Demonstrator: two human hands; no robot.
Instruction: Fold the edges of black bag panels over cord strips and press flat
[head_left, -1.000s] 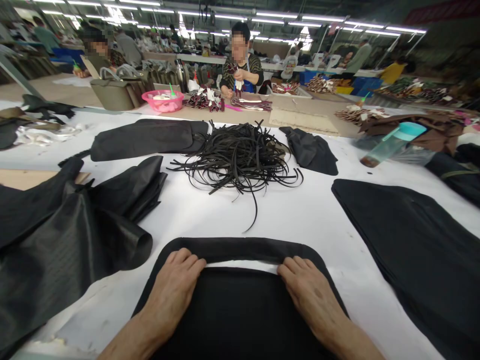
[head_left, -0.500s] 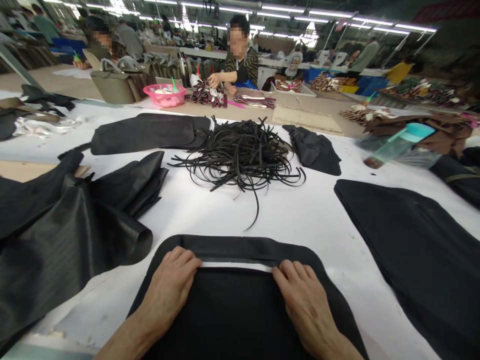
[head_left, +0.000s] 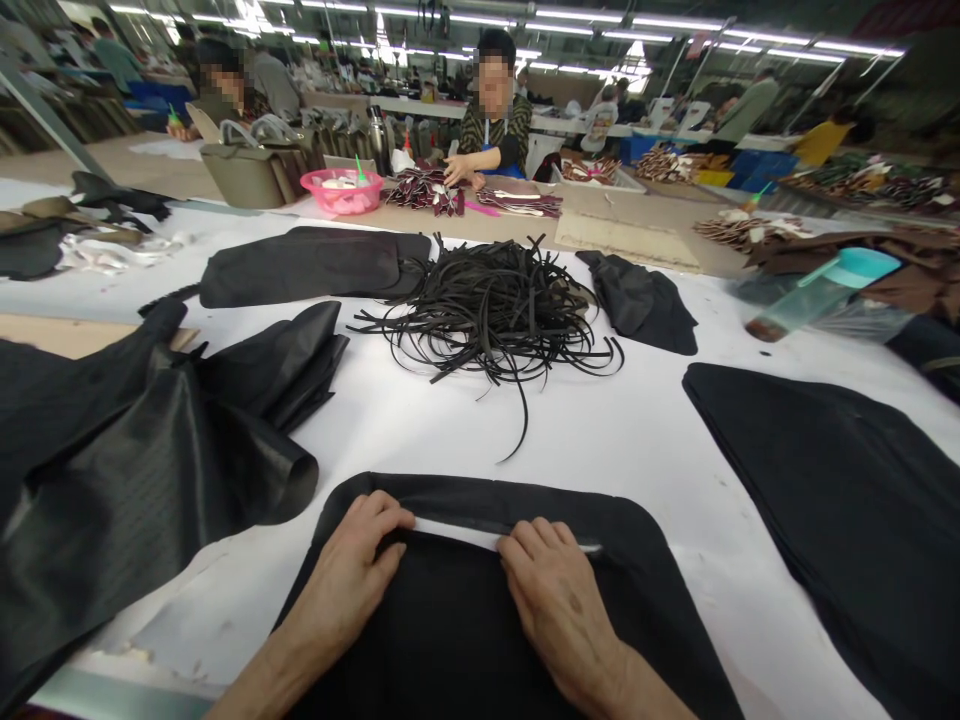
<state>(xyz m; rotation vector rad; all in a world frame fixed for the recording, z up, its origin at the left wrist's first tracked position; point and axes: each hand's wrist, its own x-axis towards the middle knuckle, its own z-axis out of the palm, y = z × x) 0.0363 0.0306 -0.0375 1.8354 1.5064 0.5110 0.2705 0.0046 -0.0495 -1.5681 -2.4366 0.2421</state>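
A black leather-like panel (head_left: 442, 640) with rounded far corners lies flat in front of me. Across it, near its far edge, runs a long narrow slit (head_left: 457, 532) with white showing through. At the slit's left end, my left hand (head_left: 360, 565) holds the edge between curled fingers and thumb. My right hand (head_left: 559, 600) has its fingers bent over the edge right of the middle, with a bit of the slit visible beyond it. Its thumb is mostly hidden. Beyond the panel lies a tangled heap of thin black strips (head_left: 495, 310).
Crumpled black sheets (head_left: 150, 450) lie on the left, a stack of black panels (head_left: 840, 480) on the right. A turquoise-lidded bottle (head_left: 825, 290) lies tilted at the far right. Across the table, a person (head_left: 495, 120) handles maroon strips beside a pink basket (head_left: 341, 190).
My right hand has shifted left along the slit, closer to my left hand. My left thumb now shows apart from the index finger. The view has shifted slightly.
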